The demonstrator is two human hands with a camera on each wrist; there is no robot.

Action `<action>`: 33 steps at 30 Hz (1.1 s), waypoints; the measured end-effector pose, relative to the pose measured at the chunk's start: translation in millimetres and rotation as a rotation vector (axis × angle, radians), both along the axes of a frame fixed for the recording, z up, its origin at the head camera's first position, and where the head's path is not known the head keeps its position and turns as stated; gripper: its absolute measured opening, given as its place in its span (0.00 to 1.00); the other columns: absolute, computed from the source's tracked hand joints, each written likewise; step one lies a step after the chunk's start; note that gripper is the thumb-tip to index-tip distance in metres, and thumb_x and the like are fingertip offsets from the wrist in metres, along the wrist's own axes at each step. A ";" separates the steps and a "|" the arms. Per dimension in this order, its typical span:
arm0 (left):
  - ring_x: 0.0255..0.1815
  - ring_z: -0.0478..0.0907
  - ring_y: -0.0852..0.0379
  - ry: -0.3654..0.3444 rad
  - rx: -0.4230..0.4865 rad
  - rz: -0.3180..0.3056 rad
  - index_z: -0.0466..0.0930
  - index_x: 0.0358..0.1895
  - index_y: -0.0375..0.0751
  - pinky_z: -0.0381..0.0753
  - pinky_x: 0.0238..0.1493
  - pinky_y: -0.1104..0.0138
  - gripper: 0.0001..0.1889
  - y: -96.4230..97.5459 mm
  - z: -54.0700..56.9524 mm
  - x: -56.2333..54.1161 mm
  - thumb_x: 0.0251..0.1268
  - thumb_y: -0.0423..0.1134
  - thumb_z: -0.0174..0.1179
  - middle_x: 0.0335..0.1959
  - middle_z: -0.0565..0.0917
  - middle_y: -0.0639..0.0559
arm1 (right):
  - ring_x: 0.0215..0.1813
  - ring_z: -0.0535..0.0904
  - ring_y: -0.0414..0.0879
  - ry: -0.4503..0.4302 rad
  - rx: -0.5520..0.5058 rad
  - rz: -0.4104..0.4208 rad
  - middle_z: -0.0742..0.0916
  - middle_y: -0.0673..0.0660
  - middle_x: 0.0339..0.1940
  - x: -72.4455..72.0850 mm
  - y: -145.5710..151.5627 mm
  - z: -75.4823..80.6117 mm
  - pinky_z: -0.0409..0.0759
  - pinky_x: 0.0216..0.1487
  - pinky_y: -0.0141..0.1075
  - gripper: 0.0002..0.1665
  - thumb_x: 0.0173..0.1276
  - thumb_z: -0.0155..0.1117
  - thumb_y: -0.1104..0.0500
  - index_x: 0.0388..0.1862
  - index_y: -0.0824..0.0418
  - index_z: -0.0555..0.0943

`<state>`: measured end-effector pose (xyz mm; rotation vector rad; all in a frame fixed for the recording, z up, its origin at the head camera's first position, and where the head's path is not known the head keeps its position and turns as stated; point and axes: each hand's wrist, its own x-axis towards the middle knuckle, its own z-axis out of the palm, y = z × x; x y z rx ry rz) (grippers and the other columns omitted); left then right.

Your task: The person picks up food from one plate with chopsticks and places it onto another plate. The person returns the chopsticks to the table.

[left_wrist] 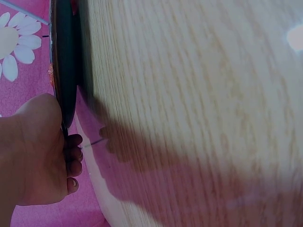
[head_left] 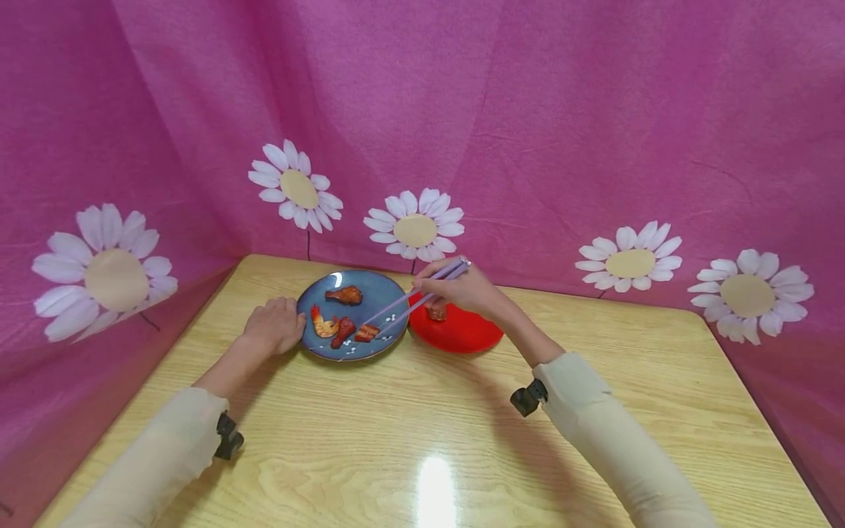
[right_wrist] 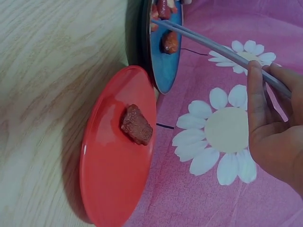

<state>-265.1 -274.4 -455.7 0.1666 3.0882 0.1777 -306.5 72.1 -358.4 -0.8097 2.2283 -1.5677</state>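
My right hand (head_left: 458,286) holds a pair of lilac chopsticks (head_left: 422,293) and reaches over a red plate (head_left: 462,334). Their tips are at a reddish, striped piece of meat (head_left: 367,334) on a blue plate (head_left: 383,293); whether they grip it cannot be told. Beside that piece lie a shrimp (head_left: 323,325) and a small drumstick (head_left: 344,331), with another drumstick (head_left: 345,295) farther back. On the left, my left hand (left_wrist: 40,151) grips the blue plate's rim, its fingers curled below the edge. A brown chunk of meat (right_wrist: 136,125) rests on the red plate.
Both plates stand side by side near the back of a wooden table (head_left: 370,440). Pink cloth (head_left: 528,147) printed with white daisies hangs behind and at the sides. Each sleeve carries a small black wrist camera (head_left: 528,398).
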 end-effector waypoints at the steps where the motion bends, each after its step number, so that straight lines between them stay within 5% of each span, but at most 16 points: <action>1: 0.51 0.72 0.34 0.000 0.003 -0.001 0.69 0.46 0.23 0.71 0.49 0.45 0.19 -0.3 0.3 0.0 0.77 0.41 0.41 0.42 0.74 0.33 | 0.32 0.84 0.62 0.010 0.010 0.002 0.87 0.62 0.30 -0.8 -1.3 0.2 0.85 0.32 0.39 0.09 0.69 0.66 0.64 0.43 0.70 0.85; 7: 0.52 0.71 0.34 -0.018 -0.002 -0.003 0.68 0.47 0.22 0.71 0.50 0.45 0.20 -1.4 0.2 -0.2 0.77 0.42 0.40 0.43 0.74 0.32 | 0.34 0.86 0.59 0.019 0.052 0.000 0.88 0.61 0.31 -4.0 -9.1 0.7 0.83 0.42 0.56 0.09 0.69 0.67 0.63 0.42 0.68 0.86; 17: 0.52 0.72 0.34 -0.024 -0.003 0.000 0.68 0.47 0.22 0.72 0.50 0.46 0.20 0.8 2.5 0.3 0.77 0.42 0.41 0.44 0.74 0.32 | 0.30 0.85 0.49 -0.018 0.079 0.009 0.87 0.66 0.34 -8.0 -22.5 5.2 0.85 0.38 0.44 0.10 0.70 0.63 0.65 0.44 0.72 0.85; 26: 0.51 0.72 0.35 -0.028 -0.007 0.003 0.68 0.47 0.22 0.72 0.50 0.46 0.20 0.9 2.3 -0.6 0.77 0.42 0.40 0.43 0.74 0.33 | 0.31 0.86 0.58 0.008 0.094 -0.038 0.87 0.63 0.29 -8.7 -32.0 9.4 0.85 0.36 0.43 0.14 0.71 0.64 0.60 0.41 0.73 0.83; 33: 0.51 0.72 0.34 -0.025 0.003 0.010 0.68 0.46 0.22 0.72 0.49 0.45 0.20 -0.8 -2.0 -1.8 0.77 0.42 0.40 0.44 0.74 0.32 | 0.29 0.86 0.52 0.042 0.133 -0.047 0.86 0.59 0.27 -10.7 -41.9 10.4 0.85 0.34 0.43 0.14 0.73 0.63 0.58 0.39 0.70 0.83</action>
